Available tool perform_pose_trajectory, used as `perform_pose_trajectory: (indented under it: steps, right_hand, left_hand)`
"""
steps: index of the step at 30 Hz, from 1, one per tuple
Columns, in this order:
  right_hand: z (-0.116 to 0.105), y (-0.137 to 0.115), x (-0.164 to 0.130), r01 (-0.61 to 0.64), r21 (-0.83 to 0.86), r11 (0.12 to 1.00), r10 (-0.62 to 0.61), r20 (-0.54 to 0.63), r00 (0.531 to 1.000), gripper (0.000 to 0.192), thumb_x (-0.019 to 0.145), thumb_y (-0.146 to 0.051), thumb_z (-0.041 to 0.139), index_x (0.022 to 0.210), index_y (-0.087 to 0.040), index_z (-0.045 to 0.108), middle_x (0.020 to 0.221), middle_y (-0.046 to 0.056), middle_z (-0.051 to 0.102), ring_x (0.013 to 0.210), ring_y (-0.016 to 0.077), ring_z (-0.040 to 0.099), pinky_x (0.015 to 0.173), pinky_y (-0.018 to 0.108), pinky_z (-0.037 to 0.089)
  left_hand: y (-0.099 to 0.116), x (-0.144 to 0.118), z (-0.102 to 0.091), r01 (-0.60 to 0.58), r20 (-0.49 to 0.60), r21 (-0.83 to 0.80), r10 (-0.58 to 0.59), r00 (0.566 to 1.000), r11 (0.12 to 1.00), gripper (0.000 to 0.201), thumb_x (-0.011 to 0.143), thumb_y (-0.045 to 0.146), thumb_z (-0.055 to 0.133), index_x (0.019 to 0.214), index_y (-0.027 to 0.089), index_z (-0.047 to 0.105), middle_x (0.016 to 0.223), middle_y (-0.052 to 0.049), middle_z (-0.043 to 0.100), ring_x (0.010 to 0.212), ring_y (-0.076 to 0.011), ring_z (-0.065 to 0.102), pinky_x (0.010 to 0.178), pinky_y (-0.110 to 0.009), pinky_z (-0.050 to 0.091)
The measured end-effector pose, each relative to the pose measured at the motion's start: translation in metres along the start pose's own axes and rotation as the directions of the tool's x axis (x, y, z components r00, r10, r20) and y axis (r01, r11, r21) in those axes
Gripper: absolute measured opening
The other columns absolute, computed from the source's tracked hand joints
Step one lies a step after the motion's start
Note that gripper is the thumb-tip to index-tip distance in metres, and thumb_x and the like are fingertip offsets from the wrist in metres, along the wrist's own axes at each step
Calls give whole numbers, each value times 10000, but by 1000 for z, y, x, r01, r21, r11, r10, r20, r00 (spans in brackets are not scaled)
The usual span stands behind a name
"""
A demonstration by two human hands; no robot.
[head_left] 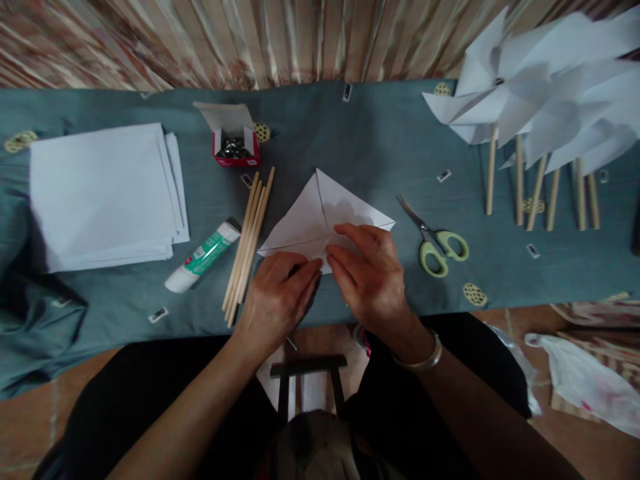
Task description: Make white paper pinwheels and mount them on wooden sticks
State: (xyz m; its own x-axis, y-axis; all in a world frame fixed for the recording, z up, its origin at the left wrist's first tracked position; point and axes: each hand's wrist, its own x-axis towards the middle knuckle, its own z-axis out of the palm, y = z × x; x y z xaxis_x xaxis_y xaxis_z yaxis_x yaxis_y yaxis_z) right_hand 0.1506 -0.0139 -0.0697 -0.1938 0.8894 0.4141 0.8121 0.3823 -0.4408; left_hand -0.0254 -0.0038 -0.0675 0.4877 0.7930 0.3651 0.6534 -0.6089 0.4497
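A white sheet of paper (305, 217) lies in front of me, cut with slits that run from its corners toward the middle. My left hand (277, 293) is closed at the paper's near edge, thumb and fingers together on it. Above the paper's middle, my right hand (373, 277) has its fingers bent and holds the sheet near the centre. The near part of the paper is hidden by both hands. To the right lie scissors (427, 233) with green handles, blades slightly apart. Several wooden sticks (249, 243) lie to the left, beside a glue stick (203, 257).
A stack of white paper (100, 200) lies at the far left. An opened red box (235, 150) of small metal pieces stands behind the sticks. Several paper pinwheels (525, 93) on sticks lie at the back right. The table's near edge runs along my lap.
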Motion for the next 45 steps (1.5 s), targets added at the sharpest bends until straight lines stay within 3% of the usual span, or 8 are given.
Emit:
perform_pose_trajectory:
  steps: [15, 21, 25, 28, 31, 35, 38, 45]
  right_hand:
    - [6, -3, 0, 36, -152, 988, -29, 50, 998, 265, 962, -120, 446, 1113, -180, 654, 1295, 121, 622, 1171, 280, 523, 942, 457, 477]
    - [9, -6, -3, 38, -140, 989, -23, 112, 994, 305, 956, -91, 408, 1165, -151, 622, 1335, 146, 604, 1220, 290, 508, 955, 469, 470]
    - [-1, 2, 2, -29, -16, 999, 31, 89, 996, 315, 943, -109, 410, 1128, -205, 645, 1367, 96, 588, 1270, 253, 503, 1032, 460, 458]
    - [-15, 14, 12, -86, 77, 993, 78, 100, 992, 368, 942, -120, 403, 1242, -199, 601, 1418, 97, 549, 1334, 221, 485, 1099, 427, 430]
    - [-23, 26, 24, -170, -46, 984, 174, 100, 980, 428, 961, -145, 382, 1368, -104, 509, 1421, 162, 550, 1354, 268, 481, 1132, 489, 387]
    - [-23, 38, 32, -176, -126, 976, 192, 133, 972, 405, 973, -223, 412, 1349, -158, 547, 1339, 135, 625, 1250, 290, 571, 1058, 490, 462]
    - [-24, 43, 33, -169, -105, 980, 178, 82, 981, 362, 949, -264, 478, 1260, -148, 622, 1190, 133, 703, 1111, 295, 644, 986, 479, 509]
    - [-41, 46, 22, -348, 1, 937, 346, 115, 931, 288, 887, -280, 565, 1128, -189, 694, 860, 33, 756, 750, 208, 710, 723, 356, 565]
  left_hand:
    - [0, 1, 0, -5, 9, -10, 5, 1000, 1000, 174, 934, 162, 565, 1029, 88, 690, 862, -79, 637, 798, -175, 602, 692, -297, 551]
    - [0, 0, 0, 12, 42, -18, -11, 999, 1000, 191, 925, 229, 593, 1033, 96, 677, 909, -90, 627, 833, -195, 609, 723, -331, 566]
    - [-1, 0, 1, 10, 32, -14, -9, 999, 1000, 186, 922, 237, 599, 1038, 110, 671, 913, -84, 624, 841, -199, 613, 732, -336, 570]
    - [-2, 0, 1, -2, 29, -8, 2, 1000, 1000, 179, 918, 224, 603, 1038, 110, 668, 923, -86, 625, 847, -200, 615, 740, -339, 573]
    - [-2, 0, 1, -8, 31, 0, 8, 999, 1000, 173, 920, 220, 598, 1034, 110, 666, 935, -89, 628, 862, -204, 621, 750, -344, 579]
    - [-3, 1, -2, -4, 45, 7, 4, 999, 1000, 163, 928, 224, 583, 1032, 128, 664, 947, -85, 635, 875, -204, 632, 774, -353, 585]
    - [-5, 2, -5, -15, 54, 10, 15, 998, 1000, 171, 926, 224, 581, 1048, 135, 663, 979, -93, 643, 904, -216, 634, 799, -369, 580]
    - [-14, 1, -14, -23, 49, 26, 22, 999, 999, 223, 901, 159, 566, 1101, 158, 665, 1098, -114, 651, 956, -240, 606, 845, -406, 545]
